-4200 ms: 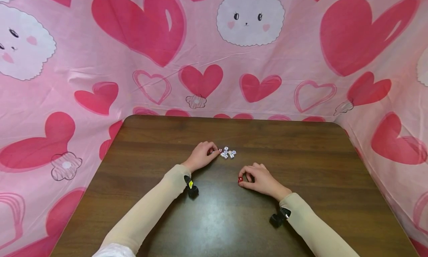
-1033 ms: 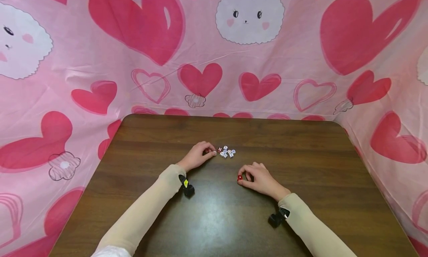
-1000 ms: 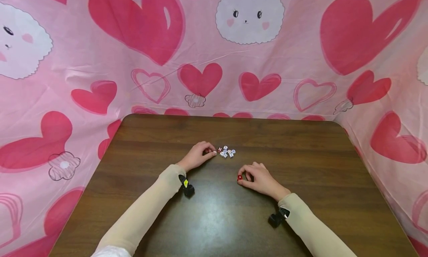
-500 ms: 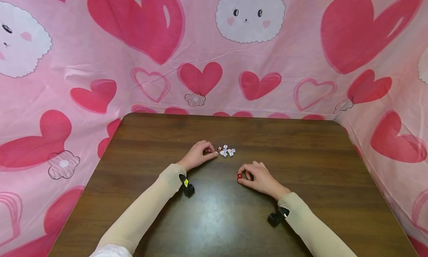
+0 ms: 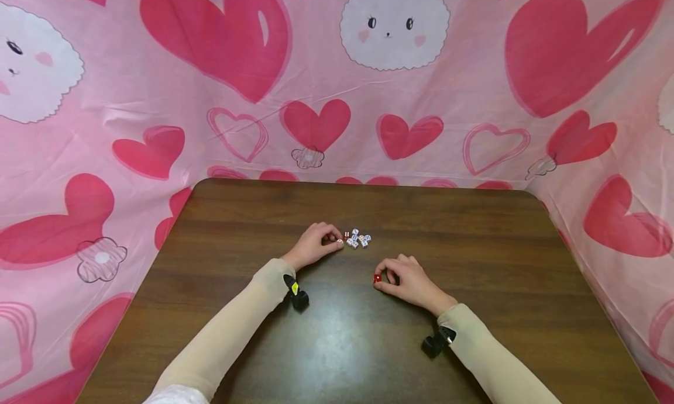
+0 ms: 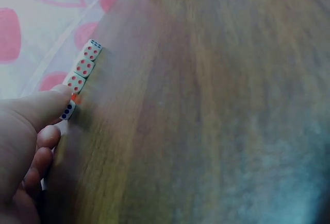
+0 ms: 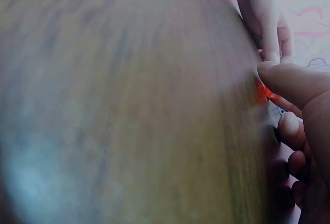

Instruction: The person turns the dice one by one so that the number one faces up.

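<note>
Your hands are apart from each other at the brown table [image 5: 337, 345]. At nine o'clock of the cluster of white dice [image 5: 363, 238], your left hand [image 5: 315, 244] pinches a white die [image 5: 340, 241] by its thumb tip, near the loose red die [image 5: 346, 235] at the cluster's ten o'clock edge. Your right hand [image 5: 409, 279], at the cluster's four o'clock, grips another red die [image 5: 377, 279] between thumb and finger, on that hand's own nine o'clock side.

Blue-pipped die [image 6: 68, 112] in the left hand [image 6: 20, 131], red-pipped dice [image 6: 84, 68] beyond, brown tabletop [image 6: 180, 105].
</note>
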